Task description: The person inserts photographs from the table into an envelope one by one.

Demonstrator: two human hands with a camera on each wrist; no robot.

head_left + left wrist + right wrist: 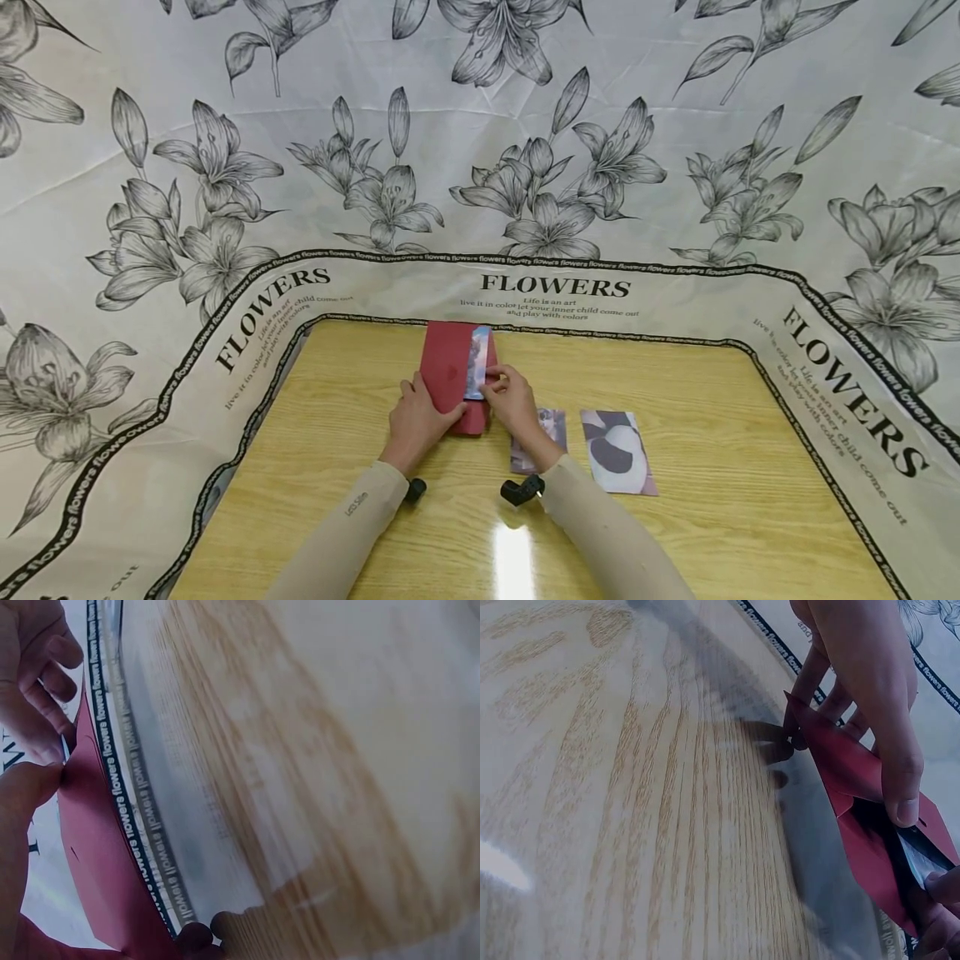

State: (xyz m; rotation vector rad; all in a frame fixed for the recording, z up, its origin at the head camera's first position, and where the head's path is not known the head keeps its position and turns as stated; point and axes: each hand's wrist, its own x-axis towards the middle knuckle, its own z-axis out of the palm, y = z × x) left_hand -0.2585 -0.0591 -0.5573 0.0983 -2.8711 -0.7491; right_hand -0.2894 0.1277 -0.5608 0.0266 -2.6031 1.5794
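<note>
My left hand [416, 421] grips a red envelope [447, 354] above the far part of the table. Its thumb [906, 802] presses beside the open mouth in the right wrist view, with the fingers round behind. A glossy picture card [477, 360] in blue and pink lies along the envelope's right side. Between thumb and fingers, my right hand [517, 404] pinches this card at its right edge. The card's end [921, 859] shows at the dark opening in the right wrist view. Seen from the left wrist, the red envelope [97, 832] hides most of the card.
Two more picture cards lie on the wooden table [360, 375]: one [553, 427] partly under my right wrist, another [618, 454] to its right. A flower-printed cloth [555, 287] rises round the table's back and sides. Black wrist cameras [522, 490] sit at both cuffs.
</note>
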